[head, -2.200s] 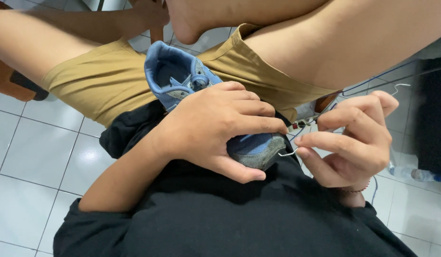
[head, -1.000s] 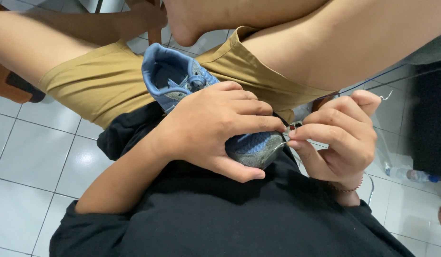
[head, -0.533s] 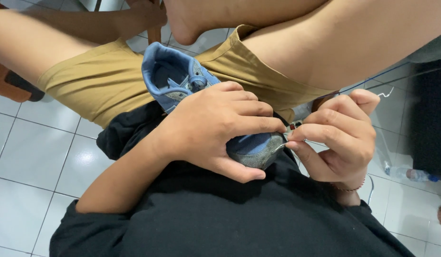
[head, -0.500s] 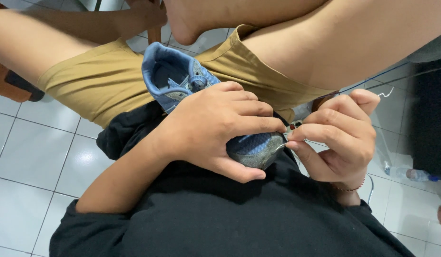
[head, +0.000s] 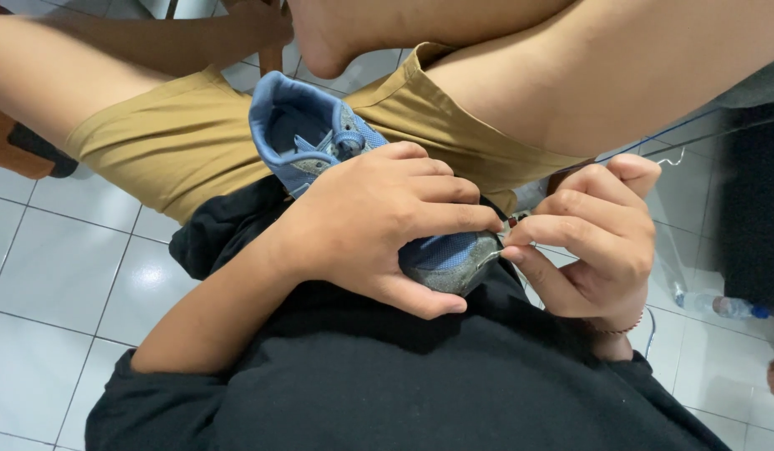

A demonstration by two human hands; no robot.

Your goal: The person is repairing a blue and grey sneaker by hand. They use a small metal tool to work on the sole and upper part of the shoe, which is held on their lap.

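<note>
Now the right hand [head: 591, 242] has closed in, pinching a needle at the blue sneaker's [head: 320, 138] toe; at nine o'clock, the left hand [head: 387, 225] grips the shoe.

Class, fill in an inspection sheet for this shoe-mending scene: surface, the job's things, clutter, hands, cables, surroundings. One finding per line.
Surface: white tiled floor; the work rests on the person's lap, on tan shorts.
Job's things: blue sneaker, toe end toward the person's body; a thin thread runs up and away from the toe.
Clutter: plastic bottle lying on the floor at right.
Hands: left hand wraps over the sneaker; right hand pinches something small at the toe, too small to identify.
Cables: nothing seen apart from the thread.
Surroundings: black shirt; dark furniture at right edge.
</note>
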